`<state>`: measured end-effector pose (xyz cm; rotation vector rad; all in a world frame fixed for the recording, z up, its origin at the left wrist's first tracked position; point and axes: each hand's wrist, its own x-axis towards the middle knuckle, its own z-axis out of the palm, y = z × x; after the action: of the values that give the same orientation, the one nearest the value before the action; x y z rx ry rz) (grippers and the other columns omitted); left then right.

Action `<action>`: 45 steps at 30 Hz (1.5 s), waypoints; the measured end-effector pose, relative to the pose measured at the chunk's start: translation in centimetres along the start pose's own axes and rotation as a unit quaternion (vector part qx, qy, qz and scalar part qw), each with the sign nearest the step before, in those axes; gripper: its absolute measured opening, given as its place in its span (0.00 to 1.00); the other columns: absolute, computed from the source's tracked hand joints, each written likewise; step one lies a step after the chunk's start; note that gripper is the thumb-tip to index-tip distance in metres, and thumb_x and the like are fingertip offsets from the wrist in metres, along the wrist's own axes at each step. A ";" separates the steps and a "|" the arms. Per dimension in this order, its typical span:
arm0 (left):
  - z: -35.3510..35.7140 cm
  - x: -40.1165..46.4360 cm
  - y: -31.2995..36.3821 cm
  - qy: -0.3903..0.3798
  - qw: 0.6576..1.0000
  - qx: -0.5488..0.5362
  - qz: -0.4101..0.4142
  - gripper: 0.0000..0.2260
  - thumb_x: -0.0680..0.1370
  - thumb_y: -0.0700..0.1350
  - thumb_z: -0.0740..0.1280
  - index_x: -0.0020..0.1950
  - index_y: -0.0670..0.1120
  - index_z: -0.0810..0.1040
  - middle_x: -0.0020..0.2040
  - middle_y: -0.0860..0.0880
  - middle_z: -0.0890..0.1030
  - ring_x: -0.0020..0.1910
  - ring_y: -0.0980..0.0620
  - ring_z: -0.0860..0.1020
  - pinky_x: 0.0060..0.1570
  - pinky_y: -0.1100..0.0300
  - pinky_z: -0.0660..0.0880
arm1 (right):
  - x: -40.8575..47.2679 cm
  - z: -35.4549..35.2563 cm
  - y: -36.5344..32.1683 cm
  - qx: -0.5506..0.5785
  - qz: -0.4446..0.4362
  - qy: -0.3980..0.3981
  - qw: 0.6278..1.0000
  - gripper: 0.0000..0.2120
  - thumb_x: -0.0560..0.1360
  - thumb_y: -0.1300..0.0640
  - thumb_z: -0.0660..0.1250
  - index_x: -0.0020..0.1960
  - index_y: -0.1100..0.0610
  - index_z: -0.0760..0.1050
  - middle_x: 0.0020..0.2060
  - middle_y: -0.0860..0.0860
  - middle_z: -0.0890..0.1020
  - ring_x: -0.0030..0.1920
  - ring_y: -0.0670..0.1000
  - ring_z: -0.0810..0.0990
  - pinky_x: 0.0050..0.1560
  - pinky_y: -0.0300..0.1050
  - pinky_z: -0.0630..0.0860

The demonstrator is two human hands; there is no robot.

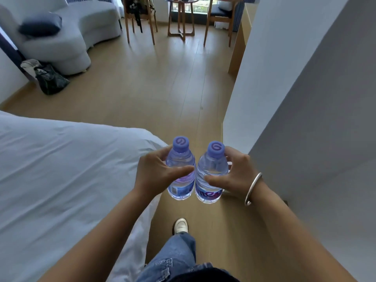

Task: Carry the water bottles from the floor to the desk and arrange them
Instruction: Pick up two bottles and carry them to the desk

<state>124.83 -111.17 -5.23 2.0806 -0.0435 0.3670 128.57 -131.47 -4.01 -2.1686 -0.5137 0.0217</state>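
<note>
1. Clear plastic with purple caps: two water bottles are held upright and side by side in mid-air, the left bottle [180, 169] and the right bottle [211, 174] touching or nearly touching at their widest part, above the wooden floor [142, 94].
2. Each cap bears a swirl mark on top; the labels low on both bottles are purple and partly cut off by the hands.
3. The left hand [156, 174] grips the left bottle from its outer side, thumb laid across the front of the body and fingers curled round the far side below the cap.
4. The right hand [234, 171] grips the right bottle the same way, thumb pointing inward across the front and fingers wrapped round the back near the shoulder.
5. A silver bangle [253, 189] sits on the right wrist.
6. Below the bottles, a leg in torn blue jeans [175, 259] reaches forward, ending in a white shoe [181, 225] planted on the floor.
7. A bed with white sheets [61, 169] fills the left side, its corner just beside the left hand.
8. A white wall [284, 78] rises on the right, close to the right hand.
9. Farther off, a pale grey sofa [67, 33] with a dark blue cushion [40, 25] stands at the upper left, with a dark bag [50, 80] on the floor beside it.
10. At the far end stand a small round wooden table [182, 19] and two wooden chairs, one on either side.
</note>
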 end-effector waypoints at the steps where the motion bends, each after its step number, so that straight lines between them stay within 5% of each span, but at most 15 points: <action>1: -0.2 2.4 -0.7 -0.002 1.000 0.004 0.002 0.15 0.62 0.58 0.77 0.45 0.62 0.79 0.36 0.68 0.81 0.39 0.66 0.80 0.38 0.74 0.73 | 2.4 0.1 0.3 -0.004 -0.001 -0.001 1.000 0.21 0.60 0.54 0.77 0.51 0.57 0.78 0.43 0.52 0.82 0.42 0.53 0.80 0.45 0.53 0.78; 5: -1.3 11.1 -3.1 0.000 1.000 0.003 -0.003 0.16 0.61 0.57 0.77 0.47 0.61 0.80 0.38 0.62 0.83 0.39 0.65 0.81 0.40 0.71 0.75 | 10.9 0.0 1.0 -0.023 0.000 0.001 1.000 0.21 0.61 0.53 0.76 0.52 0.57 0.78 0.43 0.52 0.82 0.41 0.53 0.80 0.45 0.53 0.79; 16: -2.2 27.8 -9.7 -0.002 0.999 0.009 -0.038 0.14 0.58 0.59 0.75 0.41 0.69 0.78 0.37 0.68 0.81 0.36 0.69 0.79 0.38 0.74 0.73 | 28.8 0.4 4.6 -0.027 -0.004 0.005 1.000 0.22 0.62 0.53 0.76 0.53 0.58 0.77 0.44 0.53 0.82 0.42 0.53 0.80 0.45 0.51 0.80; 21: -0.6 36.4 -12.8 -0.001 0.999 0.003 -0.054 0.13 0.58 0.62 0.73 0.41 0.69 0.79 0.37 0.65 0.83 0.36 0.65 0.80 0.38 0.68 0.76 | 37.7 0.7 7.8 -0.015 0.010 -0.005 1.000 0.22 0.61 0.54 0.76 0.53 0.58 0.77 0.42 0.53 0.82 0.42 0.53 0.79 0.44 0.52 0.78; 45: 9.9 80.7 -22.1 -0.061 0.996 -0.027 -0.056 0.15 0.59 0.56 0.76 0.41 0.70 0.78 0.37 0.67 0.82 0.37 0.69 0.80 0.37 0.76 0.72 | 77.2 -7.5 22.1 -0.011 0.074 0.074 0.994 0.19 0.62 0.53 0.76 0.50 0.56 0.77 0.41 0.50 0.81 0.41 0.51 0.79 0.43 0.51 0.79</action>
<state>208.16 -98.64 -6.03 2.0389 -0.0087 0.1690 208.43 -120.31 -3.63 -2.2065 -0.2686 -0.0624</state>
